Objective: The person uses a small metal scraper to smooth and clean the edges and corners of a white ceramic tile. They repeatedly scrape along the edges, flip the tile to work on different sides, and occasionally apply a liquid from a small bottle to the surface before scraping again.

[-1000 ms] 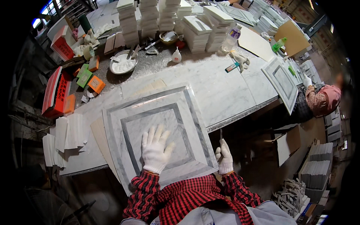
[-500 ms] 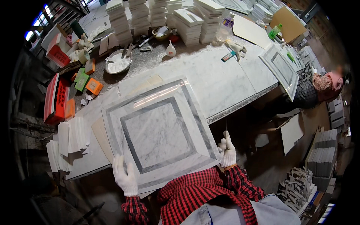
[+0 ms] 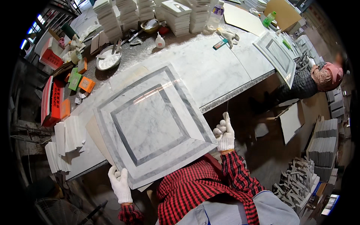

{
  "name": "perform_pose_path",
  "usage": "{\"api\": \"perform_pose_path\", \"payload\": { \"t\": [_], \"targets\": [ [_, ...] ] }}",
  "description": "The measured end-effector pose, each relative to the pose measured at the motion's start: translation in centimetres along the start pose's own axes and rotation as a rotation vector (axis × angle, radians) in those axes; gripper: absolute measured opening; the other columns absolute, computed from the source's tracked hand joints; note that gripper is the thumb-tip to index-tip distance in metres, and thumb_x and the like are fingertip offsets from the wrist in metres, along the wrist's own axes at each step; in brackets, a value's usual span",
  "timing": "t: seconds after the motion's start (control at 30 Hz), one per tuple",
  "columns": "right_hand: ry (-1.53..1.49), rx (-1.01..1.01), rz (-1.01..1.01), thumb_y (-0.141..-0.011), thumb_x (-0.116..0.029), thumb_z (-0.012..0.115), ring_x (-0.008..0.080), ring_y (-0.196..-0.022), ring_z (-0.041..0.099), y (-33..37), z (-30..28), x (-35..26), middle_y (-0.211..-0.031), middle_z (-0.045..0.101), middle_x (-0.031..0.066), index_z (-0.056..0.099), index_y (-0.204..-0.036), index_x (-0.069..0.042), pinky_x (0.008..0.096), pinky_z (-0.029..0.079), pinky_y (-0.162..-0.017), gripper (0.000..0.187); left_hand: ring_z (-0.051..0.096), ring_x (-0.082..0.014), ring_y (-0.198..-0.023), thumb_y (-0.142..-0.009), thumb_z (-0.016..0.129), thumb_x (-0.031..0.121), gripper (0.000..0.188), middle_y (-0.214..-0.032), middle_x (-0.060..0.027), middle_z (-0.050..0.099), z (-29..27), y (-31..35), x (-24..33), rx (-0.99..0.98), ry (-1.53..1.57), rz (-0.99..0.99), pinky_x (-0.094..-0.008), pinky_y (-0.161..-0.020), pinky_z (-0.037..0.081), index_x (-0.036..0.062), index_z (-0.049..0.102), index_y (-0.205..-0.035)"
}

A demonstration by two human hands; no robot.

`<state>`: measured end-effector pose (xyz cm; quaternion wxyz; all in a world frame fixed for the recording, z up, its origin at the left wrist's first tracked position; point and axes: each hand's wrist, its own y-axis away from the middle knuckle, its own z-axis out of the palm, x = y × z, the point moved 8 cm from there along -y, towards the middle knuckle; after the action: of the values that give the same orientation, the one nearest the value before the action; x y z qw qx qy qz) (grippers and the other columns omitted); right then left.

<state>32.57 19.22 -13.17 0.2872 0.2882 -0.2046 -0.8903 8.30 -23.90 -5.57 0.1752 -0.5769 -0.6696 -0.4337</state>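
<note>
A square, glossy marble panel (image 3: 150, 129) with grey inlaid bands lies on the worktable, its near part over the front edge and close to my body. My left hand (image 3: 120, 184), in a white glove, is at the panel's near left corner, fingers bent at its edge. My right hand (image 3: 225, 135), also gloved, is closed beside the right corner. Between its fingers a thin, needle-like blade (image 3: 227, 106) points upward; its lower end is hidden in the glove.
Beyond the panel stand a bowl of white powder (image 3: 108, 59), a white squeeze bottle (image 3: 160, 40) and stacked white tiles (image 3: 176, 18). Orange and green boxes (image 3: 75, 79) sit at the left. Another person (image 3: 318, 77) works at the far right, near a second panel (image 3: 276, 56).
The panel has shifted left and toward me in the view, its light reflection moving inward. My left hand has gone lower to its corner. My right hand has risen slightly, still holding the blade.
</note>
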Motion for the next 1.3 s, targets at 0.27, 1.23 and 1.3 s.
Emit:
{"api": "perform_pose_path", "payload": {
  "t": [0.27,1.23,1.3],
  "targets": [
    [0.197,-0.007,0.001,-0.105,-0.03,0.056,0.0011,-0.052,0.038,0.1,0.6,0.2,-0.069,0.05,-0.0099,0.062,-0.124,-0.016,0.0194,0.032,-0.048,0.025,0.06,-0.0235,-0.107,-0.093,0.071,0.027,0.057,-0.128,-0.0182,0.058,0.4,0.9,-0.8,0.103,0.007,0.08,-0.0366,-0.095,0.049,0.0,0.05,-0.138],
    [1.288,-0.493,-0.642,-0.095,0.0,0.061,0.0082,-0.071,0.063,0.8,13.0,4.7,-0.089,0.072,0.0074,0.06,-0.131,0.005,0.0219,0.051,-0.067,0.037,0.056,-0.0387,-0.118,-0.084,0.074,0.02,0.058,-0.129,-0.02,0.061,0.5,-3.2,3.4,0.346,-0.251,0.301,-0.0468,-0.099,0.045,0.0037,0.054,-0.137],
    [1.335,-0.463,-0.623,-0.095,0.002,0.061,0.0099,-0.074,0.064,0.6,13.0,4.7,-0.089,0.072,0.0086,0.062,-0.127,0.007,0.0222,0.052,-0.07,0.033,0.055,-0.041,-0.118,-0.082,0.076,0.023,0.065,-0.13,-0.0216,0.059,1.0,-2.9,4.6,0.361,-0.436,0.382,-0.0486,-0.101,0.043,0.0043,0.051,-0.139]
  ]
}}
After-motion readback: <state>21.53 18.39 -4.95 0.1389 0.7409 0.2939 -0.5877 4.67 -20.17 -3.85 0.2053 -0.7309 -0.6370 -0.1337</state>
